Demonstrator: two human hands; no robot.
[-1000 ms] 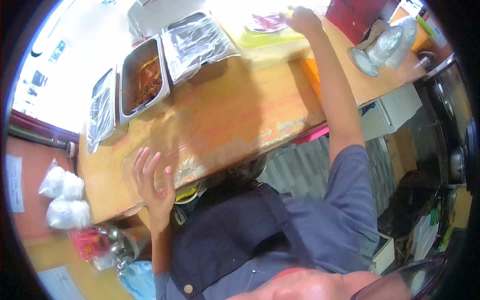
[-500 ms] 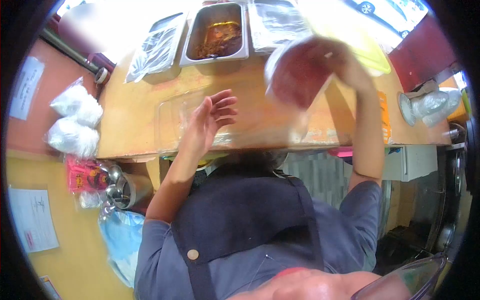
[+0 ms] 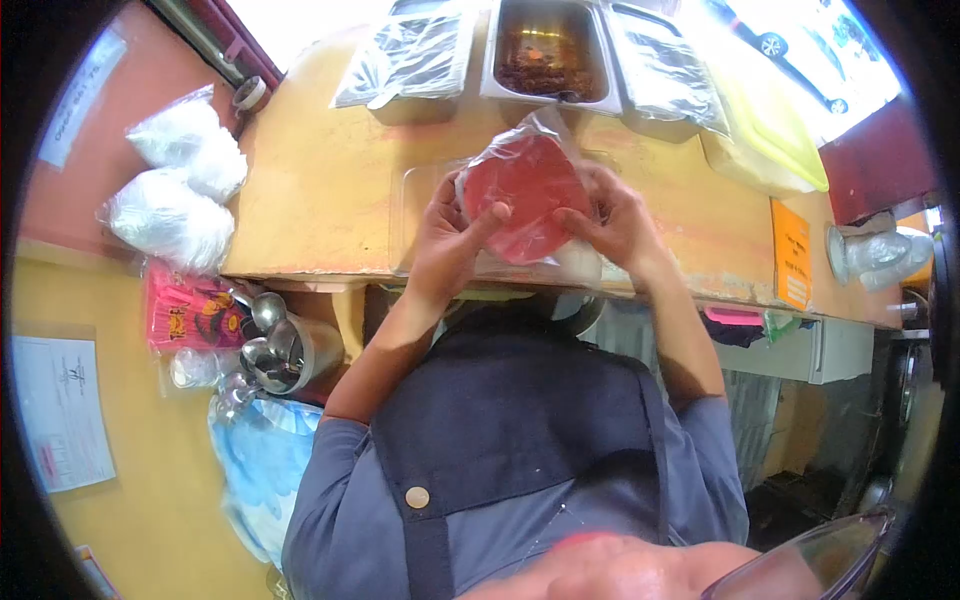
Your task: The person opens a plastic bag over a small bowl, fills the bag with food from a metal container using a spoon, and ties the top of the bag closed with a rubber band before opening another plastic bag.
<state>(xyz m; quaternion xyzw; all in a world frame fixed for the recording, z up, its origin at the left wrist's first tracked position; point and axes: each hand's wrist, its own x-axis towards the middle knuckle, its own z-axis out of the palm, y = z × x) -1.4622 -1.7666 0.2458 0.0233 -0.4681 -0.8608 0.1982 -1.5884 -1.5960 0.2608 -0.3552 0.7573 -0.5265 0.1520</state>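
Note:
Over the counter's front edge I hold what looks like a red plate (image 3: 525,195) covered with a thin clear plastic bag (image 3: 545,125), whose loose end sticks up at the far side. My left hand (image 3: 448,240) grips its left side, thumb on top and fingers behind. On the right side my right hand (image 3: 615,225) holds it the same way. A clear plastic sheet or tray (image 3: 408,215) lies on the counter behind my hands, partly hidden by them.
Along the back of the wooden counter (image 3: 310,200) stand a steel pan (image 3: 550,85) with brown food and plastic-covered pans (image 3: 410,60). A yellow-lidded tub (image 3: 770,140) and orange sign (image 3: 790,255) are right. White plastic bags (image 3: 175,215) and a ladle-filled steel container (image 3: 310,350) are left.
My right hand has brought the red plate down and leftward to the middle. My left hand, open before, now grips its left side. The view has shifted, so the pans appear farther right.

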